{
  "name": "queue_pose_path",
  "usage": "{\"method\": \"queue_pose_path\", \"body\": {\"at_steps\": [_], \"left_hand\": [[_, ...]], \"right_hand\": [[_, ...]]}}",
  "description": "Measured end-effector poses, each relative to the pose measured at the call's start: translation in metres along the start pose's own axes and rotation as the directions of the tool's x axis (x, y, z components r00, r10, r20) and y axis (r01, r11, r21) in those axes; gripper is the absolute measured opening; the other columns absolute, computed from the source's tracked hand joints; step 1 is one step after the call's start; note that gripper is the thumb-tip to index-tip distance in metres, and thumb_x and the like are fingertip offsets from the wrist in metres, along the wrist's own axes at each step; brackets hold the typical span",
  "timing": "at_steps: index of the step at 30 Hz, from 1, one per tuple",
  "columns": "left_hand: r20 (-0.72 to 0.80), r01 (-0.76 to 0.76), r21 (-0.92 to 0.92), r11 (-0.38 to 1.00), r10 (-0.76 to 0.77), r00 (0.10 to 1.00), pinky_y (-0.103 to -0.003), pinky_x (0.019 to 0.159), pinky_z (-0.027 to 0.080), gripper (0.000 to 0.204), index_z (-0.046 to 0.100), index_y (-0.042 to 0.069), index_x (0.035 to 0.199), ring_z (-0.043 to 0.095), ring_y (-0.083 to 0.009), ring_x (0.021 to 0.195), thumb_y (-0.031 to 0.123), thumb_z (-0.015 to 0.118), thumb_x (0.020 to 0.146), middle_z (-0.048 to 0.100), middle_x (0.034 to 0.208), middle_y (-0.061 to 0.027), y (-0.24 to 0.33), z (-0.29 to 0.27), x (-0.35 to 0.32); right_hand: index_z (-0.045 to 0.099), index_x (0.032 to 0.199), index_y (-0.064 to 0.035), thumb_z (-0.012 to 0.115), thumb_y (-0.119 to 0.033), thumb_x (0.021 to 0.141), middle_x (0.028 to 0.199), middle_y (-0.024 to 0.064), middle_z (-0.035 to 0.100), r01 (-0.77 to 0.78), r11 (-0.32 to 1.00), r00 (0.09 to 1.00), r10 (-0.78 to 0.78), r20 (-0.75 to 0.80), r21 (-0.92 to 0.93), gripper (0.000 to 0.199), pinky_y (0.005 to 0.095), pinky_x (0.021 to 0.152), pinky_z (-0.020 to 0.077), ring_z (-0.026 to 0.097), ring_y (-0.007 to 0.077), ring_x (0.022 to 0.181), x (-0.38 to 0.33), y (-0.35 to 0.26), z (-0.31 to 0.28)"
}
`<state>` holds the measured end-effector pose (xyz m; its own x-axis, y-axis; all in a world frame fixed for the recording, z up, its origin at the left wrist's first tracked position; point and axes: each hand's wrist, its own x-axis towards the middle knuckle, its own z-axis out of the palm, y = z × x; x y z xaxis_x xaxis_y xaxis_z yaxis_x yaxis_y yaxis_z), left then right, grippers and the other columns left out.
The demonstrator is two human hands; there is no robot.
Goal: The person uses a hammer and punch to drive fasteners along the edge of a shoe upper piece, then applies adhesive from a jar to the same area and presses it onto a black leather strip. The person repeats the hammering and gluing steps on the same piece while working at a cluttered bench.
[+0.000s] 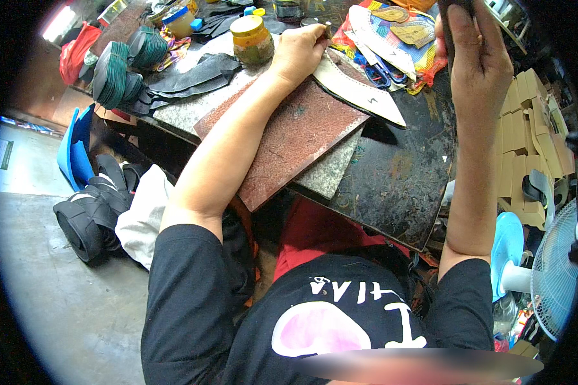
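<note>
My left hand point(300, 56) is closed around a short metal punch point(328, 29), only its top end showing. It rests at the upper end of a curved white pattern piece point(359, 93) with a row of small holes near one edge. Under that piece lies a reddish-brown board point(302, 138) on the worktable. Raised at the upper right, my right hand point(483, 67) grips a long dark bar-like tool point(459, 29); the picture's edge cuts it off, so its kind cannot be told.
A yellow-lidded jar point(250, 40) stands left of my left hand, beside black material strips point(196, 80) and green cord spools point(111, 76). Blue-handled scissors point(379, 74) lie beyond the pattern piece. Boxes point(517, 154) and a fan point(554, 273) stand at the right.
</note>
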<state>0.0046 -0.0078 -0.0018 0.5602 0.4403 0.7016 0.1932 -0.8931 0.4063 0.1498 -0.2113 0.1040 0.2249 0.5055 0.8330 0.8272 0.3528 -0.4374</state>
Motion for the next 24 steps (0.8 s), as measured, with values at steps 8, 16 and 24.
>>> {"method": "queue_pose_path", "body": {"at_steps": [8,16,24], "left_hand": [[-0.035,0.102,-0.008,0.995,-0.102,0.994,-0.041,0.075,0.054,0.016,0.068,0.006,0.095,0.068,-0.0361,0.083,0.017,0.070,0.083,0.070,0.086,-0.0176,-0.001,0.003,-0.001],[0.190,0.532,-0.658,0.533,-0.566,0.802,-0.023,0.075,0.061,0.016,0.065,-0.004,0.104,0.071,-0.0161,0.079,0.009,0.060,0.096,0.070,0.096,-0.0133,-0.016,0.003,-0.001],[0.178,0.471,-0.743,0.475,-0.538,0.824,-0.026,0.069,0.060,0.015,0.065,-0.005,0.099,0.071,-0.0164,0.074,0.009,0.064,0.094,0.070,0.089,-0.0126,-0.020,0.001,-0.003]], "right_hand": [[0.059,0.132,-0.0305,0.054,-0.043,0.097,0.101,0.0186,0.070,-0.210,0.850,0.871,0.387,0.303,-0.482,0.037,0.0456,0.082,0.0522,0.067,0.0382,0.096,-0.038,0.013,0.017],[0.054,0.135,-0.0317,0.050,-0.046,0.098,0.089,0.0198,0.070,-0.158,0.785,0.797,0.459,0.392,-0.599,0.040,0.0509,0.073,0.0547,0.069,0.0395,0.084,-0.072,0.004,0.021],[0.053,0.138,-0.0323,0.052,-0.046,0.098,0.094,0.0223,0.069,-0.209,0.766,0.743,0.529,0.411,-0.607,0.043,0.0486,0.077,0.0528,0.067,0.0407,0.090,-0.070,0.008,0.019]]}}
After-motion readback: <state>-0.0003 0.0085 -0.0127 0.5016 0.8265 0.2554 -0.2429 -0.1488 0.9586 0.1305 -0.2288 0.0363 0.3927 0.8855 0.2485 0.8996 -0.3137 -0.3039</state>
